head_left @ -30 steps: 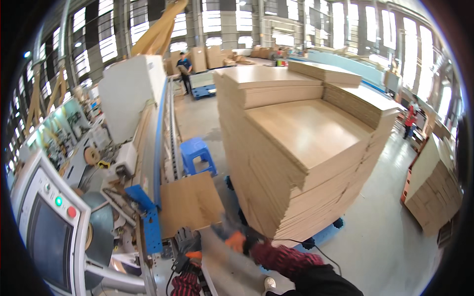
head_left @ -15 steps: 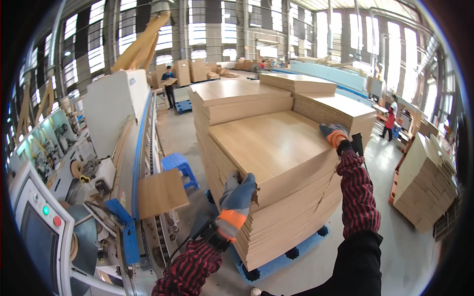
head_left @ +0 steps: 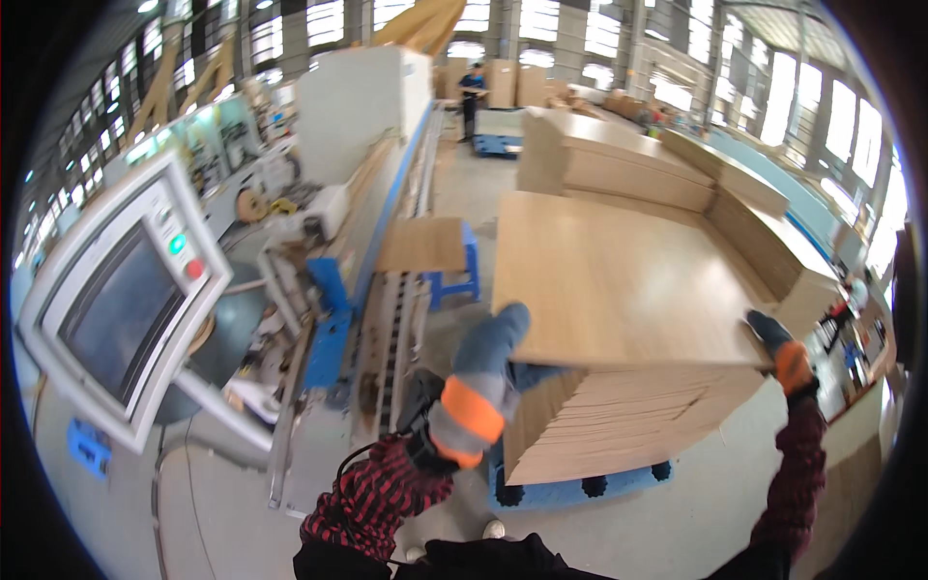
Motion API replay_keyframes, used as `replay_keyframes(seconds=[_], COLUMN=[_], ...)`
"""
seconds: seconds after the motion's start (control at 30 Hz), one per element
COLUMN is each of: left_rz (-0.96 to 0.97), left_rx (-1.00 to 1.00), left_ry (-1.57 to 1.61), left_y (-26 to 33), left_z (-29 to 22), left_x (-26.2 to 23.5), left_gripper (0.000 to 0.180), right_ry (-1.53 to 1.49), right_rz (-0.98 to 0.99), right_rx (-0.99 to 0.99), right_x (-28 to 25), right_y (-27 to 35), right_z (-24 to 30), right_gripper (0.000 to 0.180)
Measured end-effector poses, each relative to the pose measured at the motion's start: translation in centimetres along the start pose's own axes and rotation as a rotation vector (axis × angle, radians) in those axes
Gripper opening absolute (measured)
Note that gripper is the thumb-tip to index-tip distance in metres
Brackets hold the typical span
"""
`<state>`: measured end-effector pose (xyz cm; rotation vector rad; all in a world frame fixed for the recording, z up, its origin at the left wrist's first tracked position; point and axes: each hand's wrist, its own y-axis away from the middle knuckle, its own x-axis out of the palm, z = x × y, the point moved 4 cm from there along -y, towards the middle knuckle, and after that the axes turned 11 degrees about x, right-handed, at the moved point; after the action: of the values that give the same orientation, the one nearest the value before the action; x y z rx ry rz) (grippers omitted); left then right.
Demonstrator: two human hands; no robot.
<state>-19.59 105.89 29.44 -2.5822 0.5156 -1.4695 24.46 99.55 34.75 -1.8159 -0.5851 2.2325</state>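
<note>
Hands (head_left: 485, 360) on board (head_left: 619, 275) (tan, smooth)

Grey floor (head_left: 715, 493), blue stool (head_left: 471, 255), tall bright windows (head_left: 839, 121) in a seemingly grey wall (head_left: 570, 39)

Between my left hand (head_left: 483, 367) and right hand (head_left: 783, 355), the board (head_left: 619, 275) is over a stack (head_left: 628, 420) on a pallet (head_left: 551, 494) before me; left stands the screen (head_left: 121, 302).

a large woodworking workshop or factory hall. a machine's control panel (head_left: 121, 309), a tall stack of boards (head_left: 628, 416) on a blue pallet (head_left: 551, 493) and rows of high windows (head_left: 538, 21) show it.
</note>
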Motion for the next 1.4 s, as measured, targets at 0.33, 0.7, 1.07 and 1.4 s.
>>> replay_keyframes(seconds=[0.33,0.7,1.07,1.4], left_rz=[-0.359,-0.969,-0.134,0.237], left_rx=[-0.101,-0.203,0.373,0.183], left_ry=[0.301,-0.913,-2.118,-1.187], left_y=[26.1,38.8,28.2,3.4], left_z=[-2.1,-9.0,-6.3,0.5], left_x=[-16.7,-31.7,-26.1,-10.4], left_gripper=[0.05,0.054,0.035,0.05], right_ry=[-0.737,-0.475,-1.08,-0.948], right_rz=[0.124,0.499,0.455,0.267], right_rx=[0.735,0.676,1.017,0.764], right_x=[7.9,32.9,44.7,56.4], right_y=[10.6,20.5,16.9,4.4], right_z=[12.4,23.2,31.8,26.5], right_gripper=[0.009,0.019,0.013,0.018])
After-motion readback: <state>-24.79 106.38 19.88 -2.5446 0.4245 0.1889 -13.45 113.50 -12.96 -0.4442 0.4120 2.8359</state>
